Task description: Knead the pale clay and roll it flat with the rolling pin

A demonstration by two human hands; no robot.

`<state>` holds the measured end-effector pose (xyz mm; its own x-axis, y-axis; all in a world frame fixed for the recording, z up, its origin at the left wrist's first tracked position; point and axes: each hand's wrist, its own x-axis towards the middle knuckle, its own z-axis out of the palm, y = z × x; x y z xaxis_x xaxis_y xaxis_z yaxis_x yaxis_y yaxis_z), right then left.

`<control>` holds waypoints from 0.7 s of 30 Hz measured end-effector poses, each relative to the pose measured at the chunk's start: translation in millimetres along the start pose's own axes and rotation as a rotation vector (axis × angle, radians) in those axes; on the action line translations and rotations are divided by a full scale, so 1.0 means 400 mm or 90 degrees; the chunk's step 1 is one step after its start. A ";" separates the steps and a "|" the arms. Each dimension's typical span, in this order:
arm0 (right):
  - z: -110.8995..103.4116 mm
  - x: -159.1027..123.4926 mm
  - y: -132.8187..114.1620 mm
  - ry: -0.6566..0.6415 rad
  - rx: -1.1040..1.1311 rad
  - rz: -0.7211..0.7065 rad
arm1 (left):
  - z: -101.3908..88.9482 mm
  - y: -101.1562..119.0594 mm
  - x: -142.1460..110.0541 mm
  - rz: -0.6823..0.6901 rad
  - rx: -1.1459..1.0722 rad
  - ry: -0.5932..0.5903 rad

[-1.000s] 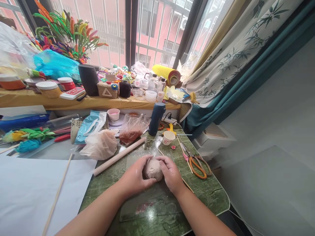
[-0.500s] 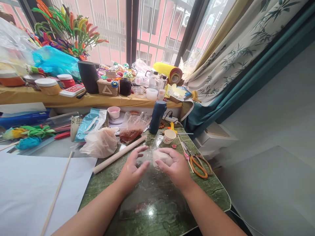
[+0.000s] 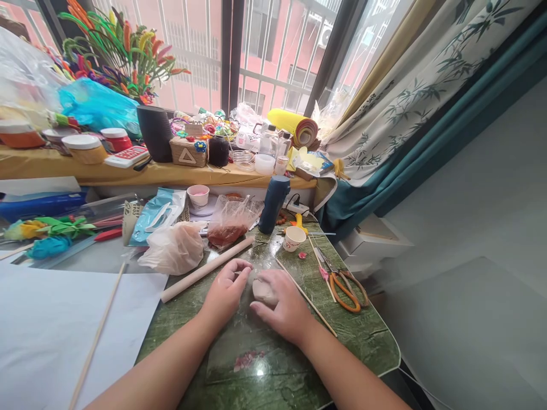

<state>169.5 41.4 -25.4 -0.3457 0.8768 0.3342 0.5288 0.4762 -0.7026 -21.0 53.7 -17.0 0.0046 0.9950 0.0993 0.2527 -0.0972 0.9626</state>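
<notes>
My right hand (image 3: 282,302) is closed over the top and right side of a pale grey, clay-like lump (image 3: 264,291), its thumb along the near side. The lump is rounded and seems to rest on the clear sheet (image 3: 239,347) over the green tabletop. Just left of it is my left hand (image 3: 225,291), fingers loosely curved and the thumb close to the index finger. I see nothing held in it, and a small gap separates it from the lump. Behind the left hand lies a pale rolling pin (image 3: 205,272). A thin wooden stick (image 3: 305,296) lies right of my right hand.
Orange-handled scissors (image 3: 346,290) lie near the right table edge. A paper cup (image 3: 294,238), a dark blue bottle (image 3: 274,205) and plastic bags (image 3: 173,249) stand at the back. White paper (image 3: 64,330) covers the left, with a long stick (image 3: 99,336) on it.
My right hand and the lump have moved left and slightly down. The left fingers have curled in and the thumb has come nearer them. The stick at the right has come into view.
</notes>
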 end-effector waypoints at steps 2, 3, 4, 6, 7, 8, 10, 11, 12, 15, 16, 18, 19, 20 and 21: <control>-0.002 -0.007 0.008 0.087 0.098 0.106 | 0.005 0.000 -0.004 0.010 0.054 -0.037; 0.001 -0.009 0.012 0.126 0.140 0.163 | 0.007 -0.001 -0.007 0.021 0.091 -0.051; 0.004 -0.010 0.015 0.146 0.168 0.206 | 0.009 -0.003 -0.009 0.033 0.130 -0.062; 0.012 -0.010 0.017 0.119 0.164 0.224 | 0.012 -0.006 -0.012 0.055 0.186 -0.078; 0.015 -0.009 0.016 0.093 0.137 0.205 | 0.013 -0.007 -0.012 0.060 0.195 -0.086; 0.017 -0.007 0.014 0.071 0.102 0.178 | 0.013 -0.009 -0.012 0.060 0.192 -0.095; 0.017 -0.007 0.009 0.041 0.048 0.123 | 0.011 -0.012 -0.009 0.049 0.162 -0.101; 0.015 -0.007 0.007 0.032 0.038 0.103 | 0.009 -0.013 -0.008 0.042 0.144 -0.101; 0.012 -0.009 0.005 0.026 0.038 0.088 | 0.008 -0.013 -0.007 0.036 0.129 -0.101; -0.006 -0.017 -0.002 0.012 0.058 0.082 | 0.006 -0.010 -0.006 0.032 0.111 -0.097; -0.015 -0.019 -0.005 0.005 0.062 0.089 | 0.006 -0.008 -0.006 0.035 0.109 -0.098; -0.034 -0.020 -0.012 -0.043 0.057 0.089 | 0.005 -0.004 -0.008 0.045 0.100 -0.109; -0.042 -0.018 -0.016 -0.076 0.049 0.081 | 0.005 -0.002 -0.009 0.050 0.093 -0.117; -0.048 -0.016 -0.018 -0.106 0.040 0.070 | 0.005 -0.001 -0.010 0.054 0.085 -0.124; -0.052 -0.013 -0.020 -0.125 0.032 0.065 | 0.006 -0.001 -0.010 0.054 0.075 -0.127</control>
<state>183.2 34.5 -8.2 -0.4398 0.8880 0.1346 0.5307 0.3778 -0.7587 -19.0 49.7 -18.5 0.2182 0.9691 0.1151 0.3546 -0.1886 0.9158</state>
